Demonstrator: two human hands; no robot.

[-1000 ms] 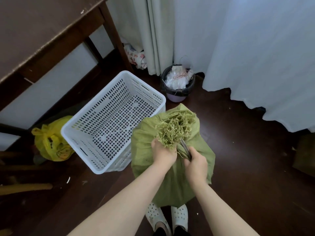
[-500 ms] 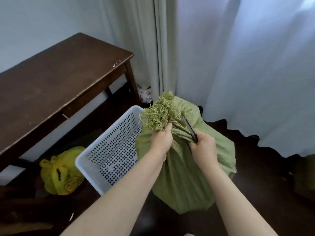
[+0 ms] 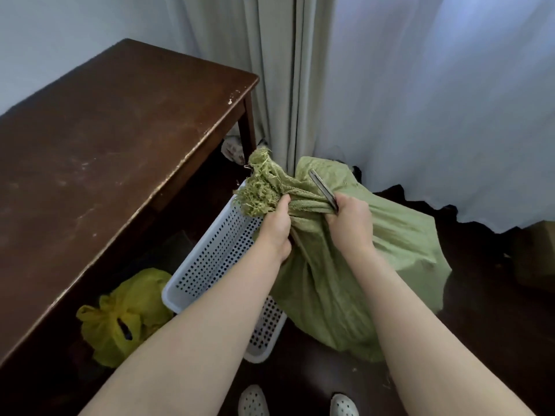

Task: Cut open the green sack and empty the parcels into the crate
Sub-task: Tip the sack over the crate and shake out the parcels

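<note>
The green woven sack [image 3: 369,259] stands bulging on the dark floor, its frayed gathered neck pulled up toward the left. My left hand [image 3: 274,228] grips the bunched neck just below the frayed end. My right hand [image 3: 350,222] holds a slim metal blade or scissors [image 3: 322,189] whose tip points up and away above the neck, and the same hand also clutches sack fabric. The white perforated crate [image 3: 210,265] sits on the floor left of the sack, partly behind my left forearm. No parcels show.
A dark wooden table [image 3: 114,151] fills the left side, its edge close to the crate. A yellow plastic bag [image 3: 126,316] lies under it. Curtains [image 3: 420,100] hang behind the sack. My white shoes [image 3: 253,400] show at the bottom.
The view has tilted up and shifted, bringing the table top into sight. Both hands have raised the sack's neck higher and leftward; the grips look unchanged.
</note>
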